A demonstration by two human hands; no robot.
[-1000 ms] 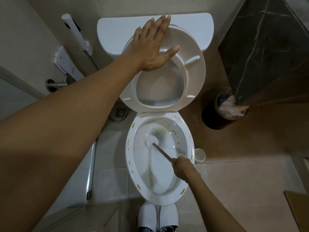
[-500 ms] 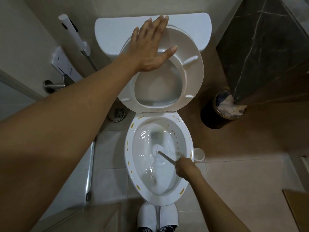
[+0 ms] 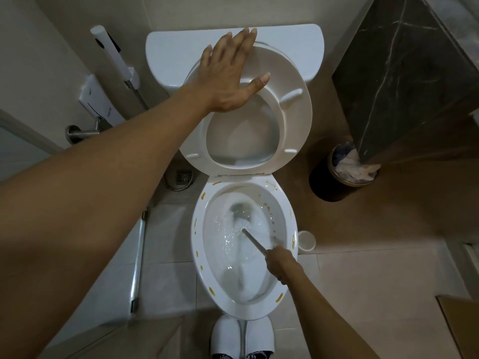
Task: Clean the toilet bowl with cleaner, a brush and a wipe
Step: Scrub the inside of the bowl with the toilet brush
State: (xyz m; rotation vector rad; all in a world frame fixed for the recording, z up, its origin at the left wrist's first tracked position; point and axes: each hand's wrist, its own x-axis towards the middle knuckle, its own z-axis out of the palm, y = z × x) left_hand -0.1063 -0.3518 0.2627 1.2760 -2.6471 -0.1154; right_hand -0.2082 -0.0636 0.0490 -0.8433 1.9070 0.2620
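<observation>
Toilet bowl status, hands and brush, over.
Left hand flat on raised seat. Right hand grips brush, head inside toilet bowl. Nothing blocking.

Dim, warm, even light leaves soft shadows on the floor, wide-angle bending curves the edges, and the brush head blurs.

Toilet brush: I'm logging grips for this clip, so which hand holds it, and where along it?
The right hand grips the toilet brush at the upper end of its handle. The left hand holds nothing; it presses flat on the raised seat.
</observation>
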